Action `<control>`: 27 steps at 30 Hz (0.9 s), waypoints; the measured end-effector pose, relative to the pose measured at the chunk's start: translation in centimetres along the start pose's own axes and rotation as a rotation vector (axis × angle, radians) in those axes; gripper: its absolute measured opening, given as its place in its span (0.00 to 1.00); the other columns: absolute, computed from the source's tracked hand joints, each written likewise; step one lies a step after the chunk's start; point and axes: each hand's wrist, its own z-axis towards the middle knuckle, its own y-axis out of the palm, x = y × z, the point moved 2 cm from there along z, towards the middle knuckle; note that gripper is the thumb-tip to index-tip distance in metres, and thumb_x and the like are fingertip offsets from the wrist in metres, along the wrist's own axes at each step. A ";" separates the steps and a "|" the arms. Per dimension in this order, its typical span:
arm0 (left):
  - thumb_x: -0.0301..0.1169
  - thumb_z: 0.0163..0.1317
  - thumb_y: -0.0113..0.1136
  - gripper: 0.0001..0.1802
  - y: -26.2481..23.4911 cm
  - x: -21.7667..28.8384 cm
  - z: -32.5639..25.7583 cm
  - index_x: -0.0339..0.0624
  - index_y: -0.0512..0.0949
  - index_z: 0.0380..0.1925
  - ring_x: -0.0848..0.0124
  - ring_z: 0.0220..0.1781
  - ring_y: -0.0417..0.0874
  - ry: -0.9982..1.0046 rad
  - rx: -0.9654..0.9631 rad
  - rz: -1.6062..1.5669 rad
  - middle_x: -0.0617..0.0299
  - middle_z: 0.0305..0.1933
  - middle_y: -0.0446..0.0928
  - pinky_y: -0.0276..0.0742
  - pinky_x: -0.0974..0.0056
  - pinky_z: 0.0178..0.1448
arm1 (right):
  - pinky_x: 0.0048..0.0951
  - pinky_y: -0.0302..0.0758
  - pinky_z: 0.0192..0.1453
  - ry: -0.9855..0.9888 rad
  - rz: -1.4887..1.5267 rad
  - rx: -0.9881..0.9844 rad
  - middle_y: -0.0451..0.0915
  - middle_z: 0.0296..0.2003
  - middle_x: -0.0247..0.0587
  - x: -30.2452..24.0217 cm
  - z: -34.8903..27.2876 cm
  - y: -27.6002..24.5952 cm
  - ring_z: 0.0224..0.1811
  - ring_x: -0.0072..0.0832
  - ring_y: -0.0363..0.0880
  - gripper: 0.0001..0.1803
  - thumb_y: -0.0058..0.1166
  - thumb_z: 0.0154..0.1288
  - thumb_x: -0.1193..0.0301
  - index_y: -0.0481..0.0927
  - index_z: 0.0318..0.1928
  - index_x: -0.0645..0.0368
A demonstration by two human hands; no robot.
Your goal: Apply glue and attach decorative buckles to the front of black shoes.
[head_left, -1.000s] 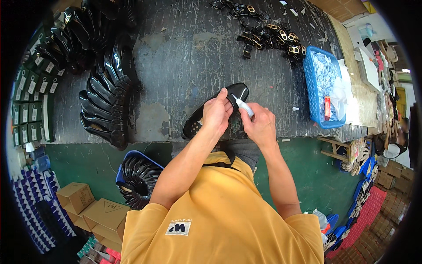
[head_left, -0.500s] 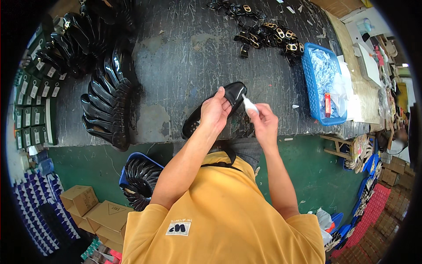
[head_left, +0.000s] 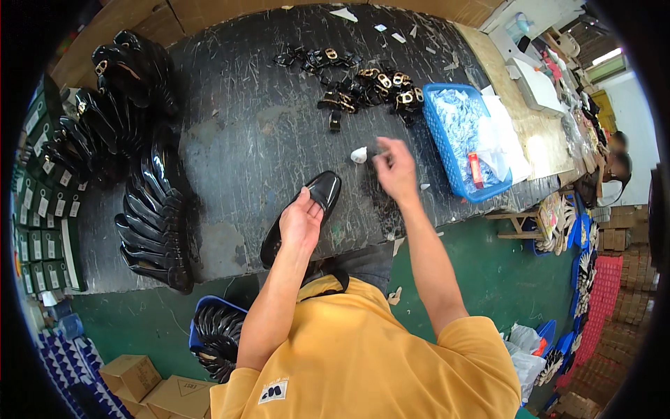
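A glossy black shoe [head_left: 325, 187] lies slantwise near the front edge of the dark worktable, its toe pointing away to the right. My left hand [head_left: 300, 222] is closed on its upper, thumb on top. A small white squeeze bottle [head_left: 359, 155] rests on the table beyond the toe. Just right of that bottle, my right hand [head_left: 396, 172] hovers with nothing in it, its slightly blurred fingers bent and apart. Further back lies a heap of black straps with gold buckles [head_left: 384, 82].
Rows of black shoes [head_left: 155, 209] stand on the table's left, beside stacked dark green boxes [head_left: 52, 241]. A blue basket [head_left: 457, 167] of packets sits at the right. On the floor are a blue bin [head_left: 199, 318] of shoes and cardboard boxes [head_left: 132, 375].
My right hand has let go of the white bottle, which was held at the shoe's toe and now rests on the table. My left hand remains on the shoe. The view has shifted.
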 end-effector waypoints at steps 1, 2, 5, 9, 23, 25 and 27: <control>0.34 0.76 0.57 0.18 0.2 0.0 0.4 0.30 0.75 0.56 0.58 0.63 0.81 0.005 -0.009 -0.001 0.49 0.60 0.80 0.71 0.55 0.71 | 0.41 0.80 0.45 -0.086 -0.101 0.046 0.80 0.45 0.48 1.4 1.9 -1.2 0.42 0.44 0.82 0.19 0.65 0.60 0.74 0.80 0.53 0.58; 0.34 0.76 0.57 0.18 0.2 -0.1 0.4 0.30 0.75 0.56 0.58 0.63 0.81 -0.003 -0.011 0.016 0.49 0.60 0.80 0.71 0.55 0.71 | 0.42 0.81 0.45 -0.079 -0.278 0.139 0.79 0.45 0.48 2.6 4.0 -2.4 0.43 0.45 0.82 0.18 0.64 0.61 0.74 0.80 0.52 0.58; 0.34 0.76 0.57 0.18 -0.4 -0.4 0.7 0.31 0.76 0.55 0.59 0.63 0.81 -0.011 0.000 0.034 0.49 0.60 0.80 0.71 0.55 0.71 | 0.48 0.81 0.44 0.041 -0.656 0.178 0.76 0.45 0.49 2.6 9.5 -3.3 0.42 0.49 0.83 0.11 0.62 0.63 0.72 0.82 0.46 0.58; 0.34 0.76 0.57 0.17 0.4 -0.7 0.8 0.31 0.75 0.56 0.59 0.63 0.81 -0.020 0.013 0.019 0.50 0.59 0.80 0.72 0.55 0.70 | 0.49 0.82 0.43 -0.112 -0.713 0.123 0.78 0.42 0.48 4.0 9.9 -3.8 0.41 0.50 0.83 0.06 0.61 0.65 0.72 0.83 0.40 0.60; 0.35 0.77 0.57 0.17 0.5 -0.1 0.2 0.30 0.76 0.55 0.60 0.58 0.82 -0.007 0.052 0.060 0.49 0.56 0.81 0.76 0.57 0.67 | 0.33 0.78 0.35 0.403 -0.207 0.045 0.82 0.36 0.41 -5.3 -10.4 -3.7 0.30 0.31 0.84 0.12 0.68 0.64 0.69 0.87 0.45 0.63; 0.34 0.77 0.57 0.17 0.6 -0.1 0.1 0.29 0.76 0.54 0.60 0.58 0.83 -0.004 0.063 0.059 0.48 0.56 0.81 0.76 0.57 0.67 | 0.34 0.78 0.37 0.366 -0.216 0.034 0.82 0.37 0.40 -5.4 -10.3 -3.2 0.32 0.33 0.84 0.13 0.69 0.63 0.69 0.88 0.45 0.61; 0.34 0.76 0.57 0.18 0.7 -0.1 0.0 0.29 0.76 0.54 0.60 0.59 0.83 -0.012 0.068 0.056 0.49 0.56 0.81 0.76 0.58 0.68 | 0.36 0.78 0.37 0.265 -0.276 0.003 0.82 0.38 0.39 -5.1 -10.5 -2.6 0.34 0.36 0.84 0.14 0.70 0.61 0.68 0.88 0.46 0.58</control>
